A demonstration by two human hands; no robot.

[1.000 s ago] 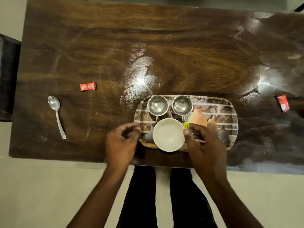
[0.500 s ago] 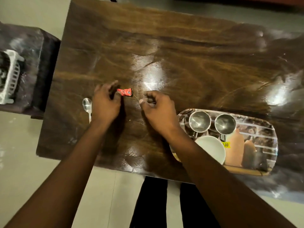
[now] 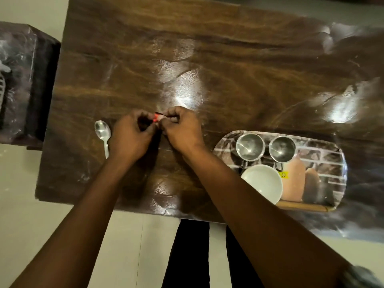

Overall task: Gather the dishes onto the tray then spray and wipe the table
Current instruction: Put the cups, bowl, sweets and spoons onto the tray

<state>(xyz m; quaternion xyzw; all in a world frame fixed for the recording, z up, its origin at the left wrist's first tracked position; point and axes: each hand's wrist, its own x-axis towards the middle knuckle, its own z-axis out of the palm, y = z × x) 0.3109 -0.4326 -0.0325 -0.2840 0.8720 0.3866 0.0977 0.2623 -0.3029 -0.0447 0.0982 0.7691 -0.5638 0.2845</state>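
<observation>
My left hand [image 3: 131, 138] and right hand [image 3: 180, 129], curled tight, both pinch the tiny red wrapper [image 3: 157, 118]; being slick, it could slip free.

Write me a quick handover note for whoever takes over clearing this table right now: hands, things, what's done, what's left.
Hands: left hand and right hand both pinch the small red wrapper at mid-table.
Done: steel cup, second steel cup and white bowl sit on the tray.
The spoon lies on the table beside the left hand, not yet gathered.
Left: clear the wrapper, move the spoon to the tray, then spray and wipe; no spray or cloth in view.
</observation>
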